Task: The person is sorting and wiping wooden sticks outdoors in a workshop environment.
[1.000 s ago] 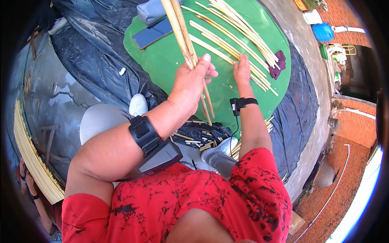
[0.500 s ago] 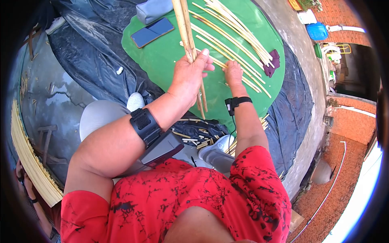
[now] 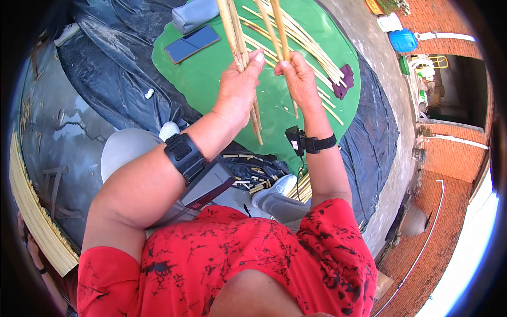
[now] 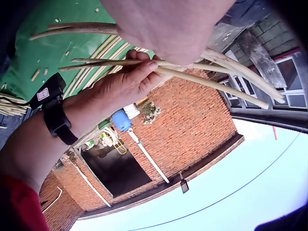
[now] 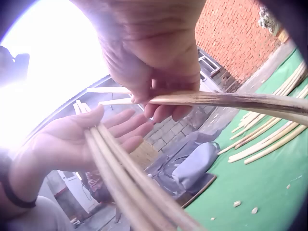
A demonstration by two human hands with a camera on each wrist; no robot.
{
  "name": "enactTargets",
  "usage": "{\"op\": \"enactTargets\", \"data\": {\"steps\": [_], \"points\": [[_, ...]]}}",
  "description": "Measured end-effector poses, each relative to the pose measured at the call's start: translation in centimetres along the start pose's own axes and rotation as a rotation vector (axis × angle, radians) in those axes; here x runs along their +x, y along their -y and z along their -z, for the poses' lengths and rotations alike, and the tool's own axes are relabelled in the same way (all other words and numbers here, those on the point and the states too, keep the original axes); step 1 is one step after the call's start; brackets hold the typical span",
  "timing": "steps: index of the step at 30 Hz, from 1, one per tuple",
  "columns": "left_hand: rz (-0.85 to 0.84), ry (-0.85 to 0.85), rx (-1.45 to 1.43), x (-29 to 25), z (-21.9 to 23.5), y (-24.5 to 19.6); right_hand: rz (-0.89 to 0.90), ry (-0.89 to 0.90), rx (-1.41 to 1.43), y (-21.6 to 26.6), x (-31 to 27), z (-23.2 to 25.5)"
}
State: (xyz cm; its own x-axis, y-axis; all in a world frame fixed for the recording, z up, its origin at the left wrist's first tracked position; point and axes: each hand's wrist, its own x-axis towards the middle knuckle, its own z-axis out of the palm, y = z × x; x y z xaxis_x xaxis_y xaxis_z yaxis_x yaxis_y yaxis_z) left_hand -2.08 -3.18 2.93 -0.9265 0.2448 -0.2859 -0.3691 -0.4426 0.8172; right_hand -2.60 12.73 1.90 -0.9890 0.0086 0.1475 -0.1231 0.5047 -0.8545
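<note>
In the head view my left hand (image 3: 237, 84) holds several long, thin peeled wooden sticks (image 3: 231, 31) upright, thumb clamped over them. The right wrist view shows the other fingers of that hand stretched out behind the sticks. Close beside it, my right hand (image 3: 301, 79) pinches two more sticks (image 3: 278, 31) between thumb and curled fingers; the left wrist view shows that pinch (image 4: 132, 79) too. Both bundles rise over a green round surface (image 3: 195, 79), where further pale sticks (image 3: 311, 47) lie in a loose row.
On the green surface rest a phone (image 3: 192, 44), a grey-blue pouch (image 3: 195, 15) and a dark purple cloth (image 3: 344, 82). Black sheeting (image 3: 113, 68) spreads around it. Short cut pieces (image 3: 259, 186) lie by the shoe (image 3: 285, 184). Another person's arm shows beside a large stick bundle (image 3: 39, 211).
My right hand first lay on the row of sticks, then gripped some and lifted them up toward the left hand. The left hand kept its sticks throughout.
</note>
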Motion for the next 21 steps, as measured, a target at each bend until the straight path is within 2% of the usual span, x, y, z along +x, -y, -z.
{"op": "enactTargets", "data": {"steps": [1, 3, 5, 7, 8, 9, 10, 12, 14, 16, 17, 19, 21], "points": [[-0.062, 0.021, -0.036, 0.0, 0.0, -0.1, -0.001, -0.002, -0.001, 1.3, -0.3, -0.8], [-0.027, 0.042, -0.098, -0.2, 0.1, -0.8, -0.026, 0.273, 0.196, 2.7, -0.8, -2.1], [0.007, 0.054, -0.16, -0.3, 0.6, -0.9, -0.061, 0.347, 0.186, 2.5, -1.1, -2.2], [0.079, 0.145, -0.158, -0.1, 1.4, -0.6, -0.096, 0.419, 0.174, 2.0, -1.1, -2.0], [0.081, 0.143, -0.156, 0.0, 1.3, -0.4, -0.175, 0.477, 0.227, 1.8, -1.1, -1.9], [0.072, 0.042, -0.17, 0.1, 1.1, -0.4, -0.254, 0.534, 0.281, 1.5, -1.1, -1.6], [0.064, -0.058, -0.182, 0.1, 0.8, -0.4, -0.255, 0.532, 0.285, 0.3, -1.0, -1.3], [0.023, -0.101, -0.123, 0.2, 0.6, -0.7, -0.323, 0.395, 0.18, -4.4, 0.3, -0.2], [-0.024, -0.153, -0.066, 0.3, 0.7, -0.6, -0.298, 0.107, -0.368, -10.0, 1.5, 1.3], [-0.014, -0.139, -0.064, 0.3, 0.9, -0.2, -0.312, 0.056, -0.628, -14.1, 2.0, 3.2], [-0.016, -0.145, -0.058, 0.3, 0.9, -0.2, -0.31, 0.059, -0.621, -15.8, 2.2, 3.8], [0.014, -0.14, -0.04, 0.2, 0.9, -0.3, -0.261, 0.02, -0.898, -19.0, 2.4, 4.5], [0.019, -0.141, -0.03, 0.2, 0.9, -0.1, -0.291, 0.031, -0.928, -20.6, 2.7, 4.1]]}}
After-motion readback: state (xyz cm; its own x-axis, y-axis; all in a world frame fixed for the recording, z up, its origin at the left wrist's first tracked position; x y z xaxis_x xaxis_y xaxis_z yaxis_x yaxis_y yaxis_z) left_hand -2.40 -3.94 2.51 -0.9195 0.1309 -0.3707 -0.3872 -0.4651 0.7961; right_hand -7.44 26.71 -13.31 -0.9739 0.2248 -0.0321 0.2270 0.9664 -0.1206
